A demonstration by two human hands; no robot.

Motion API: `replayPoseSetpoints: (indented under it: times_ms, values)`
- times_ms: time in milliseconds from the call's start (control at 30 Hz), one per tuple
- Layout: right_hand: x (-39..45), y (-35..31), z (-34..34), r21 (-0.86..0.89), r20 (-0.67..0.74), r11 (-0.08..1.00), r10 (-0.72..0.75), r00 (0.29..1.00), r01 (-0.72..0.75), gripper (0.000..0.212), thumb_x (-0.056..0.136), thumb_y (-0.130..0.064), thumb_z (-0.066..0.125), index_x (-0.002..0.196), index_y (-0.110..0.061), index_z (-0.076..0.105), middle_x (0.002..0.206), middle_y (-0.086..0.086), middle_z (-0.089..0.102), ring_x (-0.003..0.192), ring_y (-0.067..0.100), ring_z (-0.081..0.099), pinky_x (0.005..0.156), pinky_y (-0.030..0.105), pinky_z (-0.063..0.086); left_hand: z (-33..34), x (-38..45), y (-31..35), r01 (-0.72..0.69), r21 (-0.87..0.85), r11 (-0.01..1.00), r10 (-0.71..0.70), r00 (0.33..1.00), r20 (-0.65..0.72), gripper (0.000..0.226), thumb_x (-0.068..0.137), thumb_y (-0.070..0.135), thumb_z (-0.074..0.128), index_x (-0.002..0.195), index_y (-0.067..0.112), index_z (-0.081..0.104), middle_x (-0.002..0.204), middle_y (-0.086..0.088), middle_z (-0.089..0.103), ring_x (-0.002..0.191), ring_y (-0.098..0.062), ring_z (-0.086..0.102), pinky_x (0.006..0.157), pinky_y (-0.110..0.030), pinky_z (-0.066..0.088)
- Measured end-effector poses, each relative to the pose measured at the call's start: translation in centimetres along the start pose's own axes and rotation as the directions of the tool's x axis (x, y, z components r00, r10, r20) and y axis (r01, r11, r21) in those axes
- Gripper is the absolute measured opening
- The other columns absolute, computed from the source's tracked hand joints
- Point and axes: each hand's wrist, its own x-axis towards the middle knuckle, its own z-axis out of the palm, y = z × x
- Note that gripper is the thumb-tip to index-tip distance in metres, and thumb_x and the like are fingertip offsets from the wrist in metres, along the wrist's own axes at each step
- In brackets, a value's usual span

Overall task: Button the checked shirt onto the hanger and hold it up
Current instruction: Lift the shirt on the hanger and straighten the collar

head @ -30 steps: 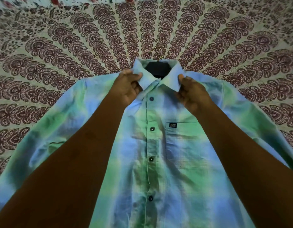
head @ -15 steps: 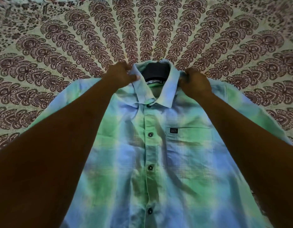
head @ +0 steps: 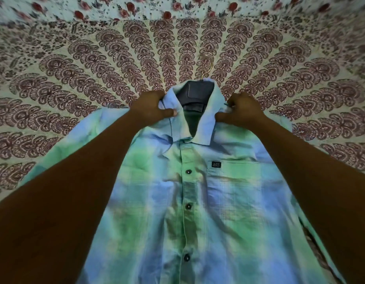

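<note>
The shirt point(head: 200, 201) lies front-up on the patterned sheet point(head: 75, 89), collar away from the person, its length running straight towards them. The hanger point(head: 206, 66) hook, slightly blurred, seems to point away. The left hand point(head: 151, 108) and right hand point(head: 242, 111) each grip the collar's sides.
</note>
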Motion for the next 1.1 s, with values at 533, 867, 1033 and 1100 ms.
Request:
replayPoseSetpoints:
  times_ms: [533,867,1033,1100]
  values:
    - [-36.5,-12.3,-26.2,0.294,-0.493,0.865,-0.229,0.839,0.408,0.070,0.068,-0.071,0.056,0.128,-0.037,0.046,0.130,-0.008,0.051,0.120,0.009,0.045,0.096,0.017,0.036,-27.7,-31.8,18.7,-0.179,-0.093,0.979,0.099,0.827,-0.553,0.075,0.055,0.071,0.049,0.107,0.020,0.068,0.099,-0.003,0.073,0.089,-0.020,0.068,0.073,-0.025,0.048]
    - [-54.3,-18.8,-35.3,0.328,-0.566,0.800,-0.258,0.783,0.501,0.052,0.086,-0.046,0.052,0.132,-0.023,0.047,0.134,-0.008,0.051,0.120,0.007,0.048,0.102,0.033,0.043,-39.6,-46.4,24.2,-0.354,-0.063,0.933,0.223,0.709,-0.669,0.066,0.053,0.070,0.050,0.099,0.027,0.069,0.089,0.003,0.073,0.081,-0.017,0.066,0.070,-0.032,0.052]
    - [-59.3,-20.6,-39.4,0.203,-0.590,0.872,-0.255,0.766,0.446,0.046,0.087,-0.035,0.058,0.128,-0.017,0.051,0.119,-0.008,0.054,0.113,0.010,0.049,0.096,0.031,0.040,-44.2,-49.6,26.5,-0.441,-0.039,0.897,0.295,0.660,-0.691,0.045,0.054,0.069,0.055,0.081,0.035,0.064,0.070,0.008,0.066,0.069,-0.013,0.060,0.059,-0.030,0.045]
    - [-60.6,-21.4,-40.7,0.138,-0.594,0.884,-0.286,0.752,0.446,0.048,0.080,-0.051,0.056,0.121,-0.024,0.056,0.108,-0.008,0.063,0.104,0.014,0.059,0.089,0.036,0.049,-45.2,-50.6,27.6,-0.470,-0.047,0.881,0.315,0.660,-0.682,0.045,0.053,0.069,0.056,0.081,0.034,0.065,0.071,0.008,0.066,0.069,-0.013,0.060,0.059,-0.030,0.043]
